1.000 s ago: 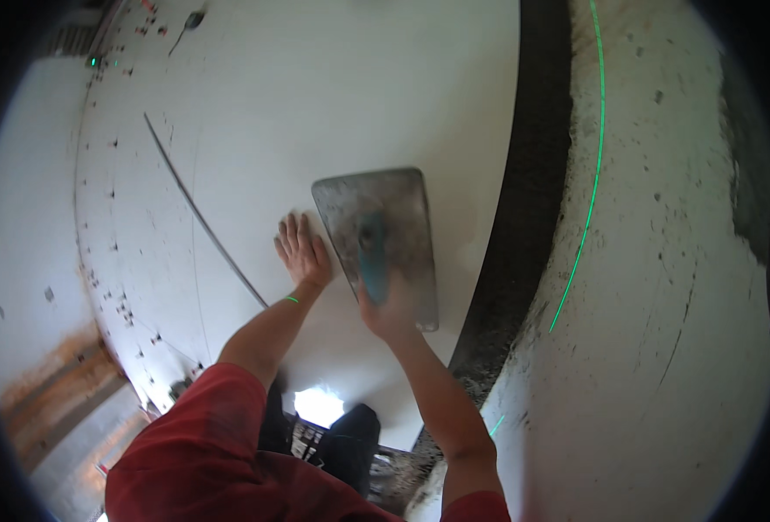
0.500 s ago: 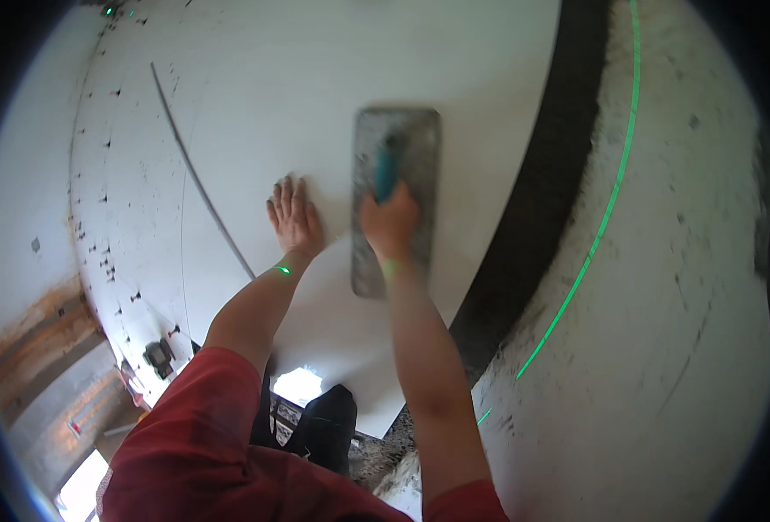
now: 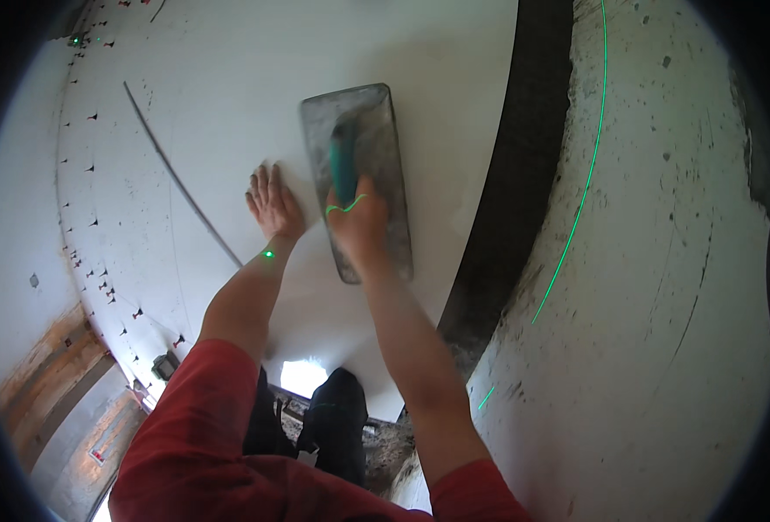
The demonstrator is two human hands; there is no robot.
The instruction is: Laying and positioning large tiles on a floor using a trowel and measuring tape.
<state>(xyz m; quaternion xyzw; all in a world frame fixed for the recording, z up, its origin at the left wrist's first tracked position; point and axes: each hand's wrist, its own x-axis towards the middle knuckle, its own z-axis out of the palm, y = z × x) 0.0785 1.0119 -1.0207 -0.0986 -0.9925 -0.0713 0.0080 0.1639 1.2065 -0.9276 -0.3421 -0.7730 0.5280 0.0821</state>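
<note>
My right hand [image 3: 360,230] is closed around the teal handle of a large grey rectangular float [image 3: 383,143]. The float's flat base lies against a big, glossy white tile [image 3: 441,96], its far end angled a little to the left. To the left of it, my left hand [image 3: 276,207] presses flat on the same tile, palm down with the fingers extended and nothing in it. A green laser spot falls on my left wrist, and a green line crosses the back of my right hand.
A thin grey strip [image 3: 180,185] lies left of my left hand. Farther left, small red-and-black tile spacers [image 3: 138,313] dot the joints. A dark band [image 3: 515,157] separates the tile from a stained pale wall [image 3: 663,261] bearing a green laser line [image 3: 592,165].
The view has shifted slightly. The float has turned so its far end leans left, with my right hand still on its handle. My left hand stays flat on the tile.
</note>
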